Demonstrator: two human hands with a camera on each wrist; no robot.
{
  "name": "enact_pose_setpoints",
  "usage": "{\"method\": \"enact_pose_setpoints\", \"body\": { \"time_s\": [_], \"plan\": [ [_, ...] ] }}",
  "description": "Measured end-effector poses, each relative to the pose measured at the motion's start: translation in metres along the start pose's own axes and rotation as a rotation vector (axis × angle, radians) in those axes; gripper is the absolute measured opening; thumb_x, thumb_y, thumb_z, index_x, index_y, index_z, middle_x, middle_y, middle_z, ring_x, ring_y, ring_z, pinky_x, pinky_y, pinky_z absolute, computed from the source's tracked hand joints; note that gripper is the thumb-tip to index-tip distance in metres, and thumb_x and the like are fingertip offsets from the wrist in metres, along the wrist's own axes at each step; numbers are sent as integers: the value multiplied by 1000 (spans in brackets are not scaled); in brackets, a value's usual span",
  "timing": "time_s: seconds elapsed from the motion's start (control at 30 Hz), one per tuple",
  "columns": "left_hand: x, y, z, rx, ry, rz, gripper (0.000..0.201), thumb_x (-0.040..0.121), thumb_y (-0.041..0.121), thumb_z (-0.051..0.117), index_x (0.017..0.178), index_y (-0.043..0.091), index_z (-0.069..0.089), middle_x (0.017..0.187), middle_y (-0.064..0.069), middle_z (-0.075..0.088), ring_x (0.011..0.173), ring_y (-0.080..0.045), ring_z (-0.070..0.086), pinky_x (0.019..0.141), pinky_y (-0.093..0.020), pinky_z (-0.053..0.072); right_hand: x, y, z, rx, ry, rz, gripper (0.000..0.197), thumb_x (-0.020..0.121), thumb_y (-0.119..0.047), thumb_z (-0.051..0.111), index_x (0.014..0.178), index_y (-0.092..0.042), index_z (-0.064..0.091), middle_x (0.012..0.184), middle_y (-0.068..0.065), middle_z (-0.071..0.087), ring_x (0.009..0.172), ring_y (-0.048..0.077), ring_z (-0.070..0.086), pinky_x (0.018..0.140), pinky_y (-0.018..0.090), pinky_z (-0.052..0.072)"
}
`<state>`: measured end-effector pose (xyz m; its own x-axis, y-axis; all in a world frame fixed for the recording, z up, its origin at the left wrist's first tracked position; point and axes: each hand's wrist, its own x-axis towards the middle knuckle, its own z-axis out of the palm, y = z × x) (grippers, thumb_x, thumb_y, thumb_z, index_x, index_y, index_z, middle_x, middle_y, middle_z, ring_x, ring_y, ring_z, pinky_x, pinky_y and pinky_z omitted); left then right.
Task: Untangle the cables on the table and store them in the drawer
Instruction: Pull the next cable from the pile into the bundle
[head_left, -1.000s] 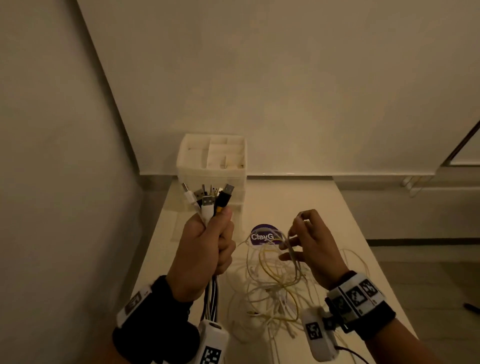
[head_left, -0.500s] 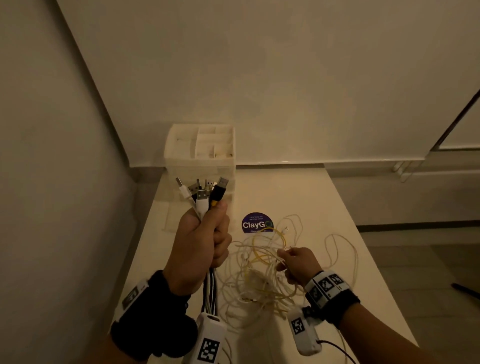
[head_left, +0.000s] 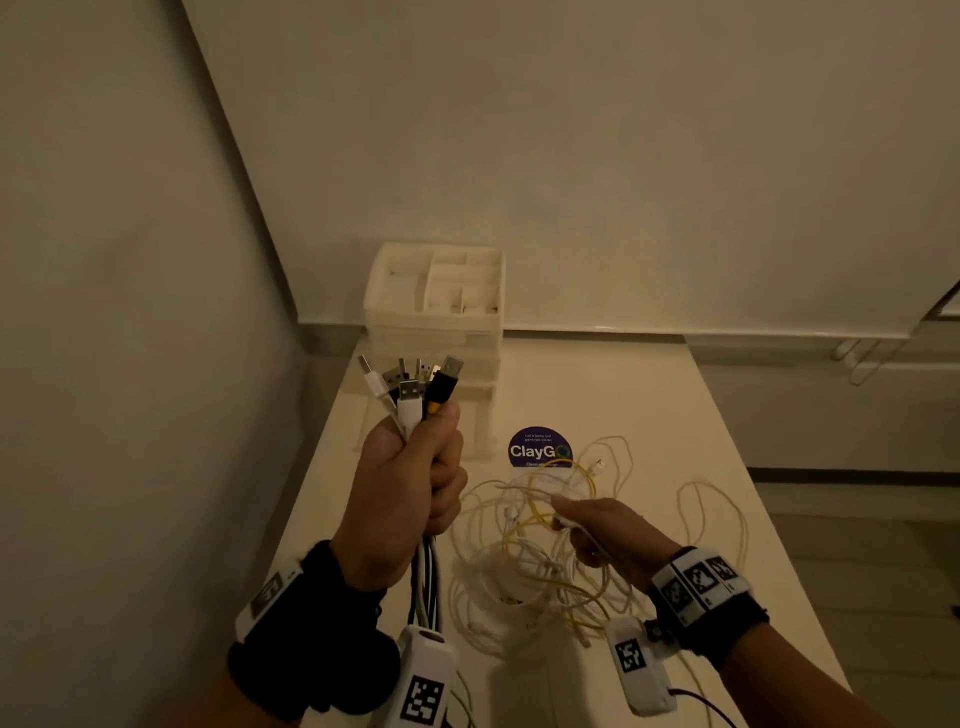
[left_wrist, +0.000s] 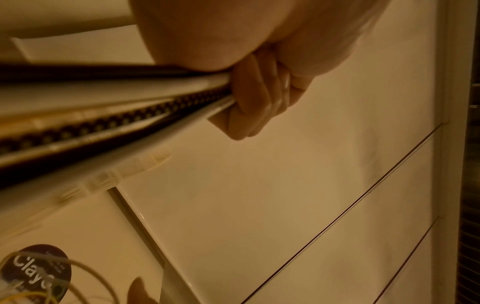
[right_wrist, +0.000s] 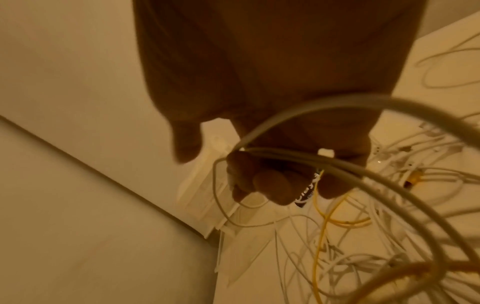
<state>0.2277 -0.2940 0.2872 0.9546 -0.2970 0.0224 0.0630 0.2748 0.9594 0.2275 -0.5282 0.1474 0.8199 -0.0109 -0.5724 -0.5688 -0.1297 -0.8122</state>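
My left hand is raised above the table's left side and grips a bundle of cables, their USB plugs sticking up from the fist; in the left wrist view the curled fingers wrap the cable strands. A tangle of white and yellow cables lies on the table. My right hand sits low over the tangle and pinches a white cable; the right wrist view shows the fingers curled round that white cable. The white drawer unit stands at the table's far left.
A round purple ClayGo sticker lies on the table between the drawer unit and the tangle. Walls close in at the left and behind. The unit's top is an open divided tray. Loose cable loops spread toward the table's right edge.
My right hand dropped from chest height down onto the tangle and took hold of a white cable. My left hand kept its bundle raised and barely moved.
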Motion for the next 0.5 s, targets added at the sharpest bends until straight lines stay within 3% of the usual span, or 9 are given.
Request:
{"method": "enact_pose_setpoints", "body": {
  "time_s": [0.07, 0.13, 0.2, 0.27, 0.33, 0.43, 0.5],
  "plan": [
    [2, -1, -1, 2, 2, -1, 46, 96, 27, 45, 61, 14, 20, 52, -4, 14, 35, -10, 13, 39, -14, 17, -9, -10, -1, -316, -31, -142, 25, 88, -20, 66, 94, 3, 58, 67, 1, 48, 58, 14, 42, 59, 32, 39],
    [4, -2, -1, 5, -1, -7, 46, 98, 26, 44, 58, 14, 24, 51, -2, 16, 35, -9, 14, 39, -14, 17, -12, -15, -3, -709, 8, -203, 22, 91, -12, 59, 111, -2, 55, 91, 6, 56, 77, 19, 50, 75, 34, 44],
    [6, -3, 0, 2, -6, -16, 46, 99, 25, 43, 57, 15, 27, 50, -2, 17, 35, -9, 14, 39, -14, 17, -16, -22, -4, -904, 56, -222, 34, 94, -5, 46, 128, -8, 46, 118, 10, 52, 102, 25, 52, 84, 28, 39],
    [8, -4, 2, -7, -14, -20, 45, 97, 26, 45, 57, 16, 28, 51, -2, 17, 35, -10, 14, 39, -14, 16, -20, -26, -6, -979, 55, -236, 55, 92, 4, 38, 145, -9, 29, 133, 11, 43, 118, 28, 48, 93, 30, 40],
    [10, -5, 3, -8, -21, -22, 44, 94, 29, 47, 57, 16, 28, 51, -3, 17, 35, -10, 14, 39, -15, 15, -24, -29, -10, -993, 22, -214, 71, 89, 7, 36, 152, -13, 9, 140, 13, 41, 124, 29, 47, 100, 34, 42],
    [14, -7, 4, -15, -29, -28, 44, 93, 30, 47, 55, 16, 28, 50, -2, 18, 34, -10, 15, 39, -14, 15, -37, -34, -17, -1056, 71, -135, 79, 92, -1, 37, 151, -15, -13, 134, 17, 49, 112, 32, 55, 95, 39, 47],
    [17, -8, 4, -16, -30, -28, 46, 96, 28, 45, 55, 15, 28, 49, -1, 18, 35, -10, 14, 39, -15, 14, -46, -38, -22, -1172, 156, -83, 65, 95, -7, 37, 150, -6, 1, 129, 19, 50, 108, 33, 57, 89, 37, 48]
  ]
}}
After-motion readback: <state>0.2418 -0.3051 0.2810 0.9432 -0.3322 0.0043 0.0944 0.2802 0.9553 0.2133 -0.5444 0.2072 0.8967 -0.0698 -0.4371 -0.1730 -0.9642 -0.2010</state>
